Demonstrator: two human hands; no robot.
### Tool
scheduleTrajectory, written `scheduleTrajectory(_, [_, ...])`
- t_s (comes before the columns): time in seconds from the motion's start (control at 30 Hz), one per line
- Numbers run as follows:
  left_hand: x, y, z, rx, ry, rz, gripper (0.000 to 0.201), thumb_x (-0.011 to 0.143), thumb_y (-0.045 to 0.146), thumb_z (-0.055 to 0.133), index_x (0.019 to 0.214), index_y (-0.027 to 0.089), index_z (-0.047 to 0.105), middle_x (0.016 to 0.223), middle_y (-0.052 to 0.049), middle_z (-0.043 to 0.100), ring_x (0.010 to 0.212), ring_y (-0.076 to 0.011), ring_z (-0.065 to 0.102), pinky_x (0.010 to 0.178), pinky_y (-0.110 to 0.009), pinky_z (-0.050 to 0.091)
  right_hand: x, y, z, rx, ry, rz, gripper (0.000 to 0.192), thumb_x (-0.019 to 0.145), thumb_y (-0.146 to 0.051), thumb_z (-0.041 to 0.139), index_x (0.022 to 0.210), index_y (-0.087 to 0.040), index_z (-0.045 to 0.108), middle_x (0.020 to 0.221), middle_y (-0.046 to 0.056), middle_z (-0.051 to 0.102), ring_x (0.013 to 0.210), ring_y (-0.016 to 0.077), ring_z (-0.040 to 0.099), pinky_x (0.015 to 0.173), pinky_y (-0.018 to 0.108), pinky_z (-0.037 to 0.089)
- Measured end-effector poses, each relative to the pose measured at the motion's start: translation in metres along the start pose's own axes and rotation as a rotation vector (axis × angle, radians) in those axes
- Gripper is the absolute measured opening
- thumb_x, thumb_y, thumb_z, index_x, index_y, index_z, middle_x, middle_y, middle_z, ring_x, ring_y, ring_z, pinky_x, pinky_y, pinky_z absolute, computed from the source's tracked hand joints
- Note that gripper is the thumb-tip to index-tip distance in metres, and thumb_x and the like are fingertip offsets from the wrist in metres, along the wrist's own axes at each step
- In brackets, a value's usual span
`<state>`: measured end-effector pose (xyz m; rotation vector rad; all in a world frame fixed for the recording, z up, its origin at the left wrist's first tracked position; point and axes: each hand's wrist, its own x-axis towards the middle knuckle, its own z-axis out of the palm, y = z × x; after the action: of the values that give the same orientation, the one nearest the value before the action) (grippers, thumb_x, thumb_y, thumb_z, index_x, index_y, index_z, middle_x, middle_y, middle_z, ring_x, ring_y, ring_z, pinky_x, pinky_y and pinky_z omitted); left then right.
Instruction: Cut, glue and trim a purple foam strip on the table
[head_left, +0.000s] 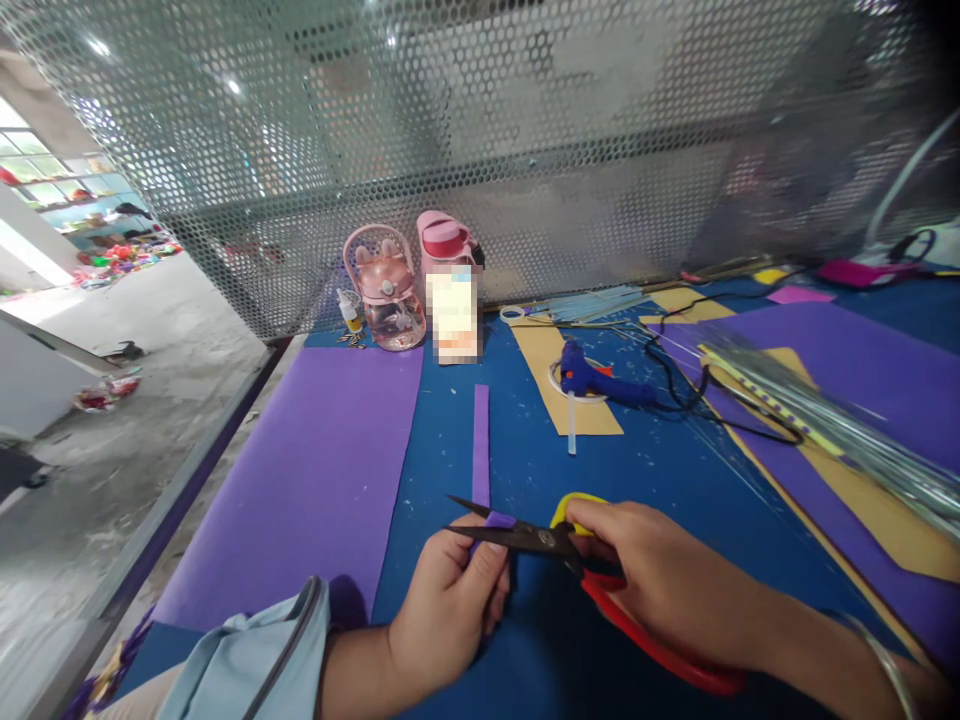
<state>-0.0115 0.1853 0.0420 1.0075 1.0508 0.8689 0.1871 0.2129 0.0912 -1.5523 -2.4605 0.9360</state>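
My left hand [450, 595] pinches the near end of a narrow purple strip [481, 440], which stretches away from me over the blue tabletop. In my right hand [660, 575] is a pair of scissors [546, 538] with one yellow and one red handle loop. The dark blades are parted and point left, with a bit of purple between them just above my left thumb. Whether the blades touch the strip is hard to tell. A large purple sheet [322, 450] lies to the left of the strip.
A blue glue gun [600, 378] with a black cord rests on a tan strip [536, 360]. Behind stand a pink water bottle [386, 300], a second pink-topped bottle [446, 238] and a small white bottle [349, 312]. Clear-wrapped wires [847, 440] lie right. Perforated metal [480, 120] rises behind.
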Motion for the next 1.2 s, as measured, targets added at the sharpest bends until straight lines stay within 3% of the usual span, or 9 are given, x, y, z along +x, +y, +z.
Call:
scheduleTrajectory(0.13, [0.0,0.0,-0.001,-0.005,-0.033,0.013,0.049,0.082,0.062,0.048,0.064,0.017,0.046,0.041,0.007,0.04,0.035,-0.0038,0.032,0.036,-0.017,0.025,0.0,0.002,0.003,-0.009,0.059,-0.041,0.013,0.071,-0.02,0.062,0.08,-0.022,0.053,0.086,0.002,0.061,0.08,0.02,0.056,0.068,0.03,0.04])
scheduleTrajectory(0.23, [0.001,0.002,0.0,-0.012,-0.025,-0.013,0.049,0.081,0.063,0.05,0.065,0.016,0.046,0.042,0.007,0.04,0.035,-0.0036,0.032,0.036,-0.017,0.025,-0.001,0.003,0.006,-0.037,0.113,-0.007,0.023,0.068,-0.035,0.07,0.077,-0.021,0.054,0.085,0.004,0.06,0.08,0.0227,0.055,0.071,0.033,0.042])
scheduleTrajectory(0.5, [0.001,0.003,0.0,-0.03,-0.052,-0.012,0.049,0.079,0.062,0.053,0.067,0.014,0.051,0.046,0.003,0.048,0.039,-0.0057,0.041,0.041,-0.018,0.032,-0.001,0.005,0.006,0.115,0.099,-0.074,0.011,0.079,-0.027,0.061,0.087,-0.022,0.056,0.091,0.002,0.059,0.083,0.0186,0.057,0.075,0.03,0.044])
scheduleTrajectory(0.63, [0.0,0.003,0.0,-0.03,-0.054,0.002,0.049,0.081,0.06,0.053,0.077,0.011,0.055,0.052,0.002,0.052,0.042,-0.006,0.044,0.042,-0.018,0.034,0.0,0.003,0.0,0.102,0.019,-0.05,0.039,0.066,-0.045,0.075,0.088,-0.021,0.055,0.094,0.003,0.057,0.087,0.022,0.055,0.077,0.034,0.044])
scheduleTrajectory(0.77, [-0.002,0.006,0.0,0.011,-0.039,-0.001,0.05,0.08,0.061,0.054,0.079,0.011,0.056,0.057,0.0,0.054,0.045,-0.0064,0.047,0.043,-0.018,0.034,-0.001,0.004,-0.001,0.102,-0.017,-0.05,0.061,0.056,-0.059,0.077,0.095,-0.02,0.052,0.099,0.005,0.054,0.091,0.0246,0.052,0.079,0.038,0.045])
scheduleTrajectory(1.2, [-0.001,0.005,0.002,0.014,-0.006,0.028,0.047,0.081,0.059,0.053,0.078,0.012,0.056,0.054,0.001,0.054,0.044,-0.0068,0.047,0.044,-0.018,0.038,-0.002,-0.001,-0.006,0.096,-0.048,-0.045,0.059,0.061,-0.059,0.074,0.098,-0.019,0.052,0.103,0.007,0.054,0.095,0.0253,0.052,0.083,0.04,0.046])
